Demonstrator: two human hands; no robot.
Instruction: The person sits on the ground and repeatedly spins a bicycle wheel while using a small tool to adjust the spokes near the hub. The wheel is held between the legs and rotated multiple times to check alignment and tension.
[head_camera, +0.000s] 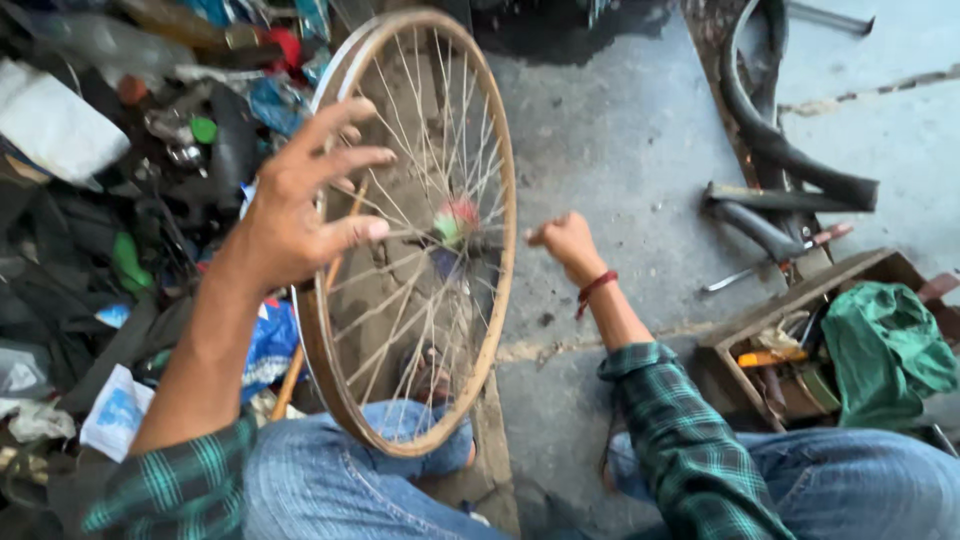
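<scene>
A concrete floor (620, 130) spreads under a seated person in jeans and a green plaid shirt, with a heap of clutter (110, 200) to the left and a wooden toolbox (800, 350) holding a green cloth (890, 340) to the right. A bare bicycle wheel (410, 230) stands upright against the left knee, spokes in place, with no tyre on its rim; a loose tyre (780, 140) lies well apart. The left hand (300, 205) hovers at the rim, fingers spread, holding nothing. The right hand (568, 242) is closed in a fist beside the rim; what it grips, if anything, cannot be told.
</scene>
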